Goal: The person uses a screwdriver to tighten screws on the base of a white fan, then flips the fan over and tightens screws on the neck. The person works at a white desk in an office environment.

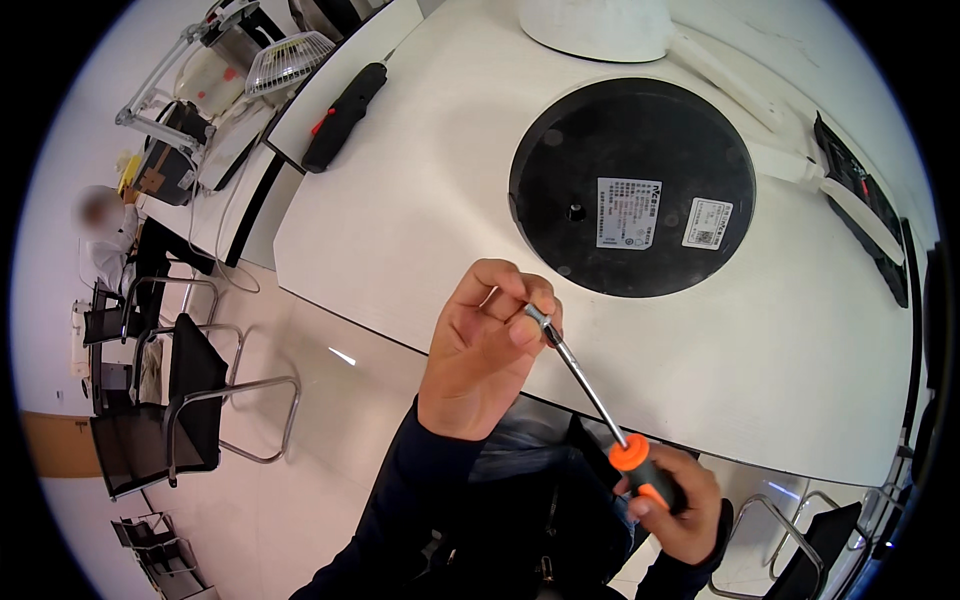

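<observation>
Over the table's front edge I hold a nut driver with a long metal shaft and an orange-and-black handle. My right hand is wrapped round that handle, low and to the right. At the upper end, the fingers of my left hand are closed on the wider, socket-like metal tip. Whether something small sits in the tip is hidden by my fingers. Just beyond my hands, a black round base with two white labels and a small hole lies flat on the white table.
A black power screwdriver with a red switch lies at the table's far left. At the back are a white rounded housing and a white arm. A black tray stands far right. Chairs and a seated person are left.
</observation>
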The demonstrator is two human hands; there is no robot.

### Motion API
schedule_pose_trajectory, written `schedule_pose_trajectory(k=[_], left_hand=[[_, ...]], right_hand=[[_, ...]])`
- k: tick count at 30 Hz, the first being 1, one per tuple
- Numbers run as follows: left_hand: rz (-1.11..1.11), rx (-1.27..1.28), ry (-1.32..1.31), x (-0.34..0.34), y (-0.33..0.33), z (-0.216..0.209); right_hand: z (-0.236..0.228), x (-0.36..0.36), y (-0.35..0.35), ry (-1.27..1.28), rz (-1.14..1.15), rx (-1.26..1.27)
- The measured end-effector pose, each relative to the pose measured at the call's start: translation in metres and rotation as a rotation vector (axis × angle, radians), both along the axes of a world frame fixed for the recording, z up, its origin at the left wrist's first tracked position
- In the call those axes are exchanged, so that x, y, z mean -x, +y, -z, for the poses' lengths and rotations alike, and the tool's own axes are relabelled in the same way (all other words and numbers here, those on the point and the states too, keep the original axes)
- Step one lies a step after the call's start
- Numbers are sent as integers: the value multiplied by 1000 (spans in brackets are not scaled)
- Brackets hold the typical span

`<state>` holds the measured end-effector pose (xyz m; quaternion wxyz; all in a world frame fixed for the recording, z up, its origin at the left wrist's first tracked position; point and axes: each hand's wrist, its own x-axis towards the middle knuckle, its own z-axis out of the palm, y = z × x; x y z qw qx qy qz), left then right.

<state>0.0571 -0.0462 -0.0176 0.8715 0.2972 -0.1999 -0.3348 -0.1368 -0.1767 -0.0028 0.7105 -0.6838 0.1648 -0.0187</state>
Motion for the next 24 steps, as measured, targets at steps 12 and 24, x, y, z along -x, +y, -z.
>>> schedule_pose_trajectory(k=[12,24], left_hand=[[95,44,-22,-11,0,8],[-54,-122,-70,6,2,15]], right_hand=[[16,-6,19,-92,0,-46],[8,-26,22,-161,-16,-654]])
